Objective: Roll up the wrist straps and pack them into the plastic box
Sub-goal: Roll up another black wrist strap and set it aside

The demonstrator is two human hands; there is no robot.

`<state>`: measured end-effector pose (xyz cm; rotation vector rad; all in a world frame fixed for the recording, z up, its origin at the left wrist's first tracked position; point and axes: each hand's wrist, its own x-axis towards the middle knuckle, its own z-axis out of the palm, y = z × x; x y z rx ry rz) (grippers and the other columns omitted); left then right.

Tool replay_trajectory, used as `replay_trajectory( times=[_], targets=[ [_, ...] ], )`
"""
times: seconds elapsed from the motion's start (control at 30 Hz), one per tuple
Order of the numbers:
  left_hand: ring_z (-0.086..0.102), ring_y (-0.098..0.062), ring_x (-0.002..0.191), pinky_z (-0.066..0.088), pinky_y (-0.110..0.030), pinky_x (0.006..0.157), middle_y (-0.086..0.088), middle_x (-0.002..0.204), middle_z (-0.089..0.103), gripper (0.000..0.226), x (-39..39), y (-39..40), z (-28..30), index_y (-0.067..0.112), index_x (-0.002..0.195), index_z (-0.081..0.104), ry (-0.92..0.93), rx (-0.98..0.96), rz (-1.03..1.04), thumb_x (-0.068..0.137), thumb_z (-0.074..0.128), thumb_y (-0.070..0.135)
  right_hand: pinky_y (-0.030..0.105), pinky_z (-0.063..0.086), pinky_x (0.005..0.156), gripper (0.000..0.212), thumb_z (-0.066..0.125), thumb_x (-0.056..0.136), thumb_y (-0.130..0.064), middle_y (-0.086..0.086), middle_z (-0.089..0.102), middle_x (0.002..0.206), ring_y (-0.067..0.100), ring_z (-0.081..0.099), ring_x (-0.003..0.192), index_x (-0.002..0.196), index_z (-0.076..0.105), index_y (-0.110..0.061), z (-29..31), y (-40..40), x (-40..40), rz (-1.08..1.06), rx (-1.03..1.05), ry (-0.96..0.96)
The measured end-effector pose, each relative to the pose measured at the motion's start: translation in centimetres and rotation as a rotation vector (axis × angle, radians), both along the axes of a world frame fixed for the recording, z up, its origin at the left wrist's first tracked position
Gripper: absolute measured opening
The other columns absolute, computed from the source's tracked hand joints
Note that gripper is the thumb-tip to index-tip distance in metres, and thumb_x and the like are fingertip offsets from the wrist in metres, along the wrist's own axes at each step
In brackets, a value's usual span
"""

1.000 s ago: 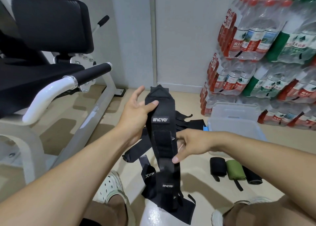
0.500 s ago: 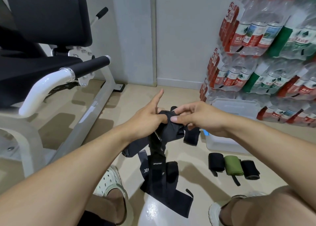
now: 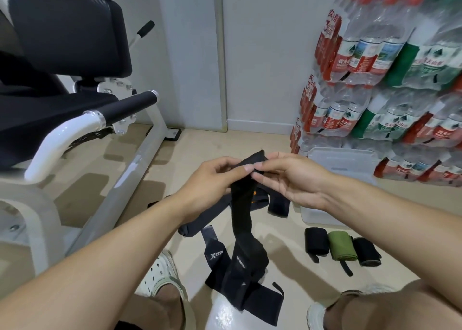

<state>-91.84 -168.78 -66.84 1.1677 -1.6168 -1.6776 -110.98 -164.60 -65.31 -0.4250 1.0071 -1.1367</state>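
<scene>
Hands point(image 3: 212, 179) point(image 3: 292, 177) pinch black strap point(image 3: 243, 204); floor strap point(image 3: 216, 254) reads "XTEP".

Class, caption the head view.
Both hands pinch a long black fabric wrist strap's top end.

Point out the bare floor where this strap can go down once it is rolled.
Bare floor lies right of the three rolled straps, toward the knee, and left of the loose strap pile, beside the white machine frame. It is crowded between the pile and the plastic box.
</scene>
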Motion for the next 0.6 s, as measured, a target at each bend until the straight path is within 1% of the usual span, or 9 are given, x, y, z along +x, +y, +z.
replay_trajectory(
  times=[0.07,0.17,0.23,0.33,0.37,0.43,0.5,0.57,0.6],
  targets=[
    [0.072,-0.031,0.108,0.054,-0.048,0.104,-0.013,0.107,0.076,0.019,-0.2,0.1,0.0,0.012,0.108,0.074,0.042,-0.030,0.025,0.094,0.073,0.025,0.026,0.062,0.073,0.027,0.063,0.089,0.014,0.022,0.071,0.104,0.025,0.076,0.093,0.107,0.054,-0.005,-0.2,-0.1,0.3,-0.030,-0.030,-0.057],
    [0.072,-0.037,0.107,0.053,-0.055,0.103,-0.018,0.107,0.076,0.012,-0.3,-0.1,-0.1,0.013,0.105,0.075,0.070,-0.066,0.075,0.096,0.071,0.019,0.026,0.062,0.079,0.029,0.069,0.087,0.008,0.021,0.072,0.110,0.023,0.076,0.095,0.111,0.057,-0.005,0.0,-0.1,0.7,-0.017,-0.085,0.000],
    [0.070,-0.040,0.108,0.052,-0.058,0.103,-0.019,0.107,0.075,0.010,-0.3,-0.3,-0.1,0.018,0.102,0.077,0.079,-0.077,0.081,0.095,0.072,0.023,0.028,0.063,0.076,0.027,0.076,0.085,0.000,0.019,0.074,0.110,0.022,0.076,0.092,0.105,0.060,-0.005,0.4,0.0,0.6,0.012,-0.110,0.209],
    [0.071,-0.040,0.101,0.049,-0.063,0.103,-0.017,0.100,0.075,0.011,0.0,-0.5,-0.1,0.026,0.095,0.076,0.054,-0.108,0.052,0.089,0.072,0.033,0.029,0.062,0.074,0.030,0.090,0.075,-0.021,0.001,0.074,0.093,0.012,0.072,0.081,0.096,0.069,-0.017,0.5,0.2,0.1,-0.017,-0.196,0.722],
    [0.071,-0.034,0.095,0.050,-0.062,0.103,-0.014,0.096,0.075,0.007,0.1,-0.6,-0.1,0.028,0.094,0.076,0.039,-0.118,0.028,0.091,0.071,0.032,0.029,0.061,0.078,0.037,0.093,0.071,-0.029,-0.004,0.071,0.094,0.010,0.069,0.082,0.100,0.070,-0.023,0.5,0.2,-0.2,-0.038,-0.239,0.850],
    [0.070,-0.025,0.092,0.054,-0.055,0.098,-0.013,0.094,0.074,0.006,0.3,-0.7,0.0,0.026,0.095,0.075,0.022,-0.127,-0.015,0.097,0.069,0.026,0.032,0.059,0.089,0.049,0.094,0.067,-0.036,-0.008,0.070,0.102,0.008,0.069,0.091,0.110,0.070,-0.033,0.6,0.2,-0.7,-0.002,-0.317,0.963],
    [0.071,-0.022,0.090,0.058,-0.045,0.087,-0.014,0.095,0.073,0.007,0.4,-0.8,0.1,0.019,0.101,0.073,0.033,-0.104,-0.037,0.099,0.066,0.020,0.042,0.059,0.094,0.040,0.091,0.074,-0.028,-0.004,0.077,0.100,0.017,0.073,0.094,0.109,0.073,-0.030,0.4,0.2,-0.9,0.105,-0.403,0.942],
    [0.072,-0.017,0.086,0.058,-0.034,0.080,-0.008,0.092,0.073,0.009,0.3,-0.4,0.3,0.011,0.106,0.069,0.049,-0.065,-0.047,0.101,0.063,0.014,0.048,0.060,0.091,0.029,0.088,0.079,-0.018,-0.001,0.078,0.093,0.027,0.073,0.086,0.102,0.073,-0.027,0.0,0.3,-0.9,0.121,-0.477,0.934],
    [0.072,-0.015,0.085,0.059,-0.032,0.079,-0.006,0.091,0.073,0.009,0.2,-0.2,0.4,0.009,0.107,0.068,0.064,-0.039,-0.046,0.101,0.062,0.013,0.048,0.060,0.088,0.025,0.087,0.080,-0.015,0.001,0.077,0.091,0.027,0.070,0.079,0.097,0.073,-0.028,-0.2,0.3,-0.8,0.097,-0.503,0.947]
  ],
)
